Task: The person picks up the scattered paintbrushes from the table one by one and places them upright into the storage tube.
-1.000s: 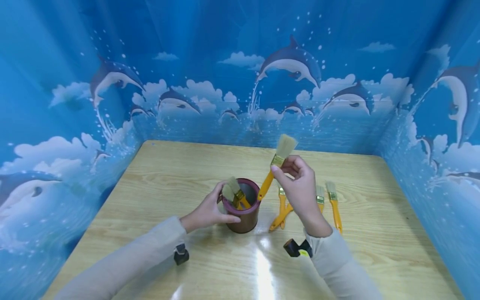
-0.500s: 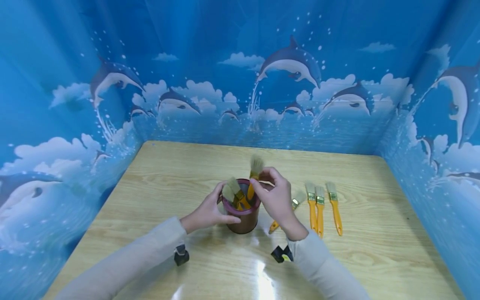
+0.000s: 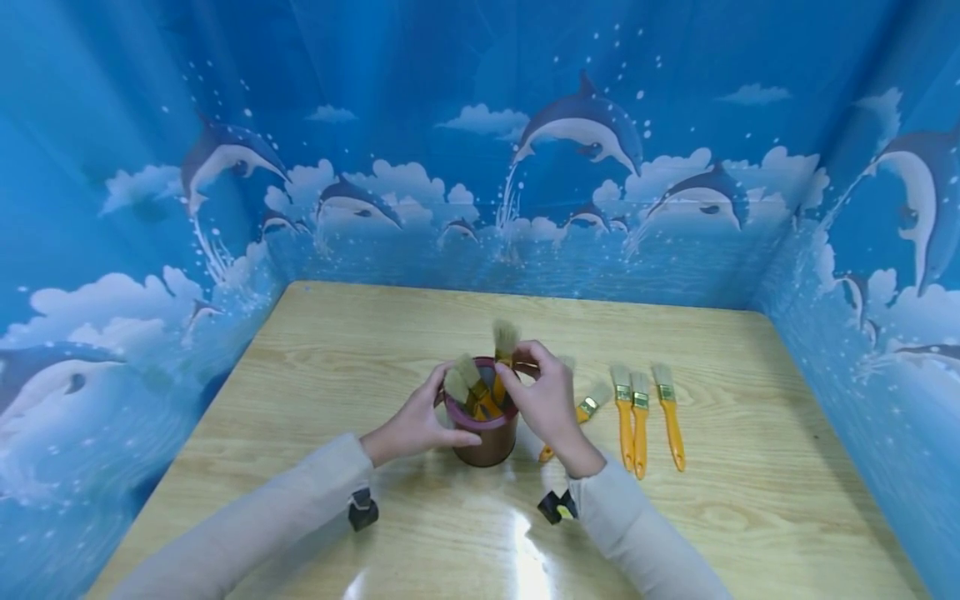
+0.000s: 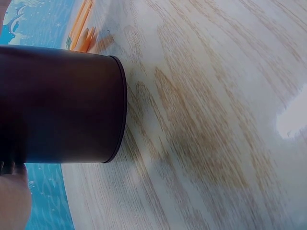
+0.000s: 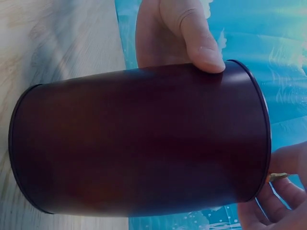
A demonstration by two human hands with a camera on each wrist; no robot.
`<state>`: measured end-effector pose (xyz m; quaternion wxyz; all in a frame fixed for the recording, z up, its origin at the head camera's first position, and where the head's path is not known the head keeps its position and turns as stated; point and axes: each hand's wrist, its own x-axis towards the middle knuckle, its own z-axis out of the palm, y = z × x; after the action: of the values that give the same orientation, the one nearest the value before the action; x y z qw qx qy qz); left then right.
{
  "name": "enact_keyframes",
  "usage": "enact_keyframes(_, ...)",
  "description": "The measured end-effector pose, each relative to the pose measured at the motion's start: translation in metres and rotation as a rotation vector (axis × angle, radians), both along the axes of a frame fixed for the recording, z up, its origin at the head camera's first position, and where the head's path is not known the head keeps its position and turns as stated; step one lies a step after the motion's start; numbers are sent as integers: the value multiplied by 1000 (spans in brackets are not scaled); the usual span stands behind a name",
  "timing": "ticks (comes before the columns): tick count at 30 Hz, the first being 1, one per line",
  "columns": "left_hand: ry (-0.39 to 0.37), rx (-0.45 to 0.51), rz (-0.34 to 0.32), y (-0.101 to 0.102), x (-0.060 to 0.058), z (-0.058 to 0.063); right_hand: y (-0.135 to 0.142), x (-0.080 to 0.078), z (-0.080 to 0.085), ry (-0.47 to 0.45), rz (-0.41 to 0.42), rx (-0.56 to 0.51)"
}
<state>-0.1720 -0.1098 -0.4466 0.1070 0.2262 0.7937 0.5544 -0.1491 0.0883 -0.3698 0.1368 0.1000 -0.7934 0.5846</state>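
Observation:
A dark reddish-brown cylindrical container [image 3: 486,447] with a purple-red rim stands on the table. My left hand [image 3: 408,427] grips its left side, thumb [image 5: 206,52] in front near the rim. Inside the container lean paintbrushes [image 3: 457,387], bristles up, orange handles down. Above the rim's right side, my right hand [image 3: 546,396] pinches a paintbrush [image 3: 506,336] held bristles up, its handle down in the container. In the right wrist view the container [image 5: 144,143] hides most of that brush. The left wrist view shows only the container's wall [image 4: 62,105] and a bit of hand.
Right of the container, three paintbrushes [image 3: 625,408] lie on the wooden table [image 3: 750,500], bristles toward the back. Another paintbrush [image 3: 588,407] lies slanted, partly behind my right hand, with more bristles beside it. A blue dolphin-print curtain [image 3: 480,125] surrounds the table.
My right hand has carried the paintbrush left from beside the container and lowered its handle inside; over the last half second it shifted slightly left. The left hand has stayed on the container.

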Motion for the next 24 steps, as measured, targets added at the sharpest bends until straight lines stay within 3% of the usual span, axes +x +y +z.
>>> enact_keyframes(6,3,20,-12,-1,0,0,10,-18,-27,36,12,-47)
enact_keyframes(11,3,14,-13,-1,-1,0,31,-24,-33,22,6,-64)
enact_keyframes(24,3,-15,-21,-1,-1,2,98,-30,-52,-152,-176,31)
